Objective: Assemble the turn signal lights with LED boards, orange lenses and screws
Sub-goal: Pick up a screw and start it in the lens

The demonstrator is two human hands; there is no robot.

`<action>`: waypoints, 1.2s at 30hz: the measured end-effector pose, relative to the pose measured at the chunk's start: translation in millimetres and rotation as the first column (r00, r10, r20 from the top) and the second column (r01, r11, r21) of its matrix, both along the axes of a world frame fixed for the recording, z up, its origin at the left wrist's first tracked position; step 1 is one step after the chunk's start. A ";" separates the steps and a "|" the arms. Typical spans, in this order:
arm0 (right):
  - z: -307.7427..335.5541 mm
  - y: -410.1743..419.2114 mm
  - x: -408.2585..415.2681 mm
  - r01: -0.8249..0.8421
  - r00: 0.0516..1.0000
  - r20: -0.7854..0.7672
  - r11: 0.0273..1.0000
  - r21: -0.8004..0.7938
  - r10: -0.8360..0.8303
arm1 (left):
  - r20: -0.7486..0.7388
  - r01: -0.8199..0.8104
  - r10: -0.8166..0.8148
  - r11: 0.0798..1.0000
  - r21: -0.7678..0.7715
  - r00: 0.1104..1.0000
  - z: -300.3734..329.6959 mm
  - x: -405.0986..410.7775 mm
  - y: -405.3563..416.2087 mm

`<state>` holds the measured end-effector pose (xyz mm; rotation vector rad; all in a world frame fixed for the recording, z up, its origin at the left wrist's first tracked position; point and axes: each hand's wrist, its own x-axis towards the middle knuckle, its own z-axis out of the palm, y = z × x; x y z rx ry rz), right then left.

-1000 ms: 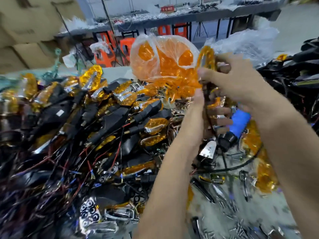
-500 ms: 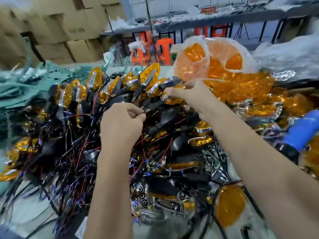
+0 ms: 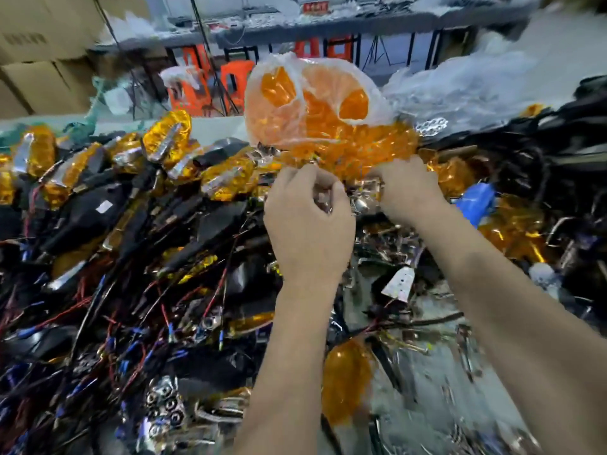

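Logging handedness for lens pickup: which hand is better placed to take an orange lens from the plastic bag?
Probably the right hand. It sits directly under the spilled mouth of the plastic bag, against the loose orange lenses. The left hand is farther away, with fingers curled around a small shiny part.

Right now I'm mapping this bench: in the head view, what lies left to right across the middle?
Pile of wired turn signals → left hand → right hand → blue-handled tool → black housings.

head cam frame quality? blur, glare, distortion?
Head view: motion blur all over, worst at the edges and the wire pile; wide-angle bend in the back shelf; glare on the lens bag; both hands soft, their grip unclear.
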<state>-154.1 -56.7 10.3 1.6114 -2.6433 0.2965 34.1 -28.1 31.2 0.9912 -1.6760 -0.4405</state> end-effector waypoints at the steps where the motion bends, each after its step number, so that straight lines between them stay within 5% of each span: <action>1: -2.2 4.7 -11.1 0.006 1.000 0.024 0.997 0.075 -0.008 | -0.010 0.031 -0.030 0.998 0.051 0.999 -6.3 -8.9 -0.2; 5: -7.5 23.9 -44.1 -0.046 0.998 0.040 0.996 0.078 0.043 | -0.064 0.089 -0.076 0.971 0.224 0.995 -27.1 -31.8 -2.7; 8: -6.9 36.6 -59.8 -0.023 0.997 0.074 0.996 -0.081 0.029 | -0.078 0.116 -0.098 0.950 0.290 0.992 -35.1 -39.4 -6.8; 10: -3.1 49.0 -63.3 0.048 0.971 0.237 0.969 -0.243 0.011 | -0.084 0.190 -0.172 0.933 0.307 0.981 -37.4 -44.7 -10.5; 13: 5.9 71.0 -45.2 0.038 0.794 0.571 0.919 -0.393 0.211 | -0.145 0.385 -0.358 0.825 0.413 0.922 -38.5 -54.8 -10.8; 16: 11.2 80.7 -22.9 -0.196 0.829 0.423 0.897 -0.395 0.367 | -0.263 0.525 -0.460 0.668 0.527 0.848 -41.7 -65.8 -7.2; 19: 19.3 88.3 -10.0 -0.345 0.789 0.437 0.900 -0.268 0.433 | -0.365 0.553 -0.415 0.615 0.562 0.833 -45.8 -71.4 -5.7; 21: 21.7 91.9 -11.8 -0.337 0.775 0.465 0.902 -0.269 0.428 | -0.415 0.555 -0.372 0.623 0.551 0.830 -48.4 -71.0 -5.8; 24: 18.6 93.4 -24.3 -0.248 0.885 0.323 0.927 -0.281 0.335 | -0.408 0.486 -0.296 0.700 0.523 0.864 -51.1 -66.0 -10.4; 28: -2.9 85.0 -24.4 -0.214 0.975 0.080 0.973 0.092 0.207 | -0.425 0.481 -0.260 0.661 0.576 0.867 -54.1 -61.8 -16.5; 32: -12.8 83.3 -21.5 -0.195 0.977 0.085 0.981 -0.024 0.196 | -0.576 0.588 -0.212 0.530 0.611 0.790 -52.4 -63.3 -13.3; 36: -3.5 98.0 -37.7 -0.235 0.934 0.244 0.964 -0.128 0.260 | -0.597 0.607 -0.203 0.497 0.620 0.776 -53.8 -62.7 -14.7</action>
